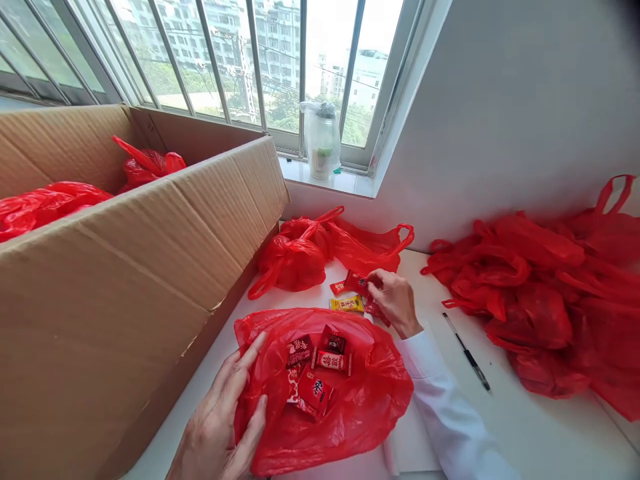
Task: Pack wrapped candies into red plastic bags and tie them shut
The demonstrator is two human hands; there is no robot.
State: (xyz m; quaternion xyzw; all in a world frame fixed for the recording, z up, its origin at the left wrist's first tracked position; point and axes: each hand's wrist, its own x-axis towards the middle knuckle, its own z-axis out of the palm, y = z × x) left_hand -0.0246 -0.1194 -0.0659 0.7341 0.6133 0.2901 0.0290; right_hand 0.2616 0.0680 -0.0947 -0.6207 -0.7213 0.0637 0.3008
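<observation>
An opened red plastic bag (367,417) lies before me on the white table, with several small wrapped snacks (316,392) inside, mostly red and dark red. At its left side, my left hand (220,407) holds the bag, fingers and thumb along its edge. Beyond the far rim, my right hand (396,300) has its fingers closed on a red snack packet (357,283). A yellow snack packet (347,304) and other red packets lie on the table beside that hand. The right fingertips are partly hidden.
A large cardboard box (150,300) with red bags inside stands at the left. Behind the snacks sit tied red bags (295,257). To the right are a pen (467,353) and a heap of red bags (540,300). A bagged cup (321,143) stands on the windowsill.
</observation>
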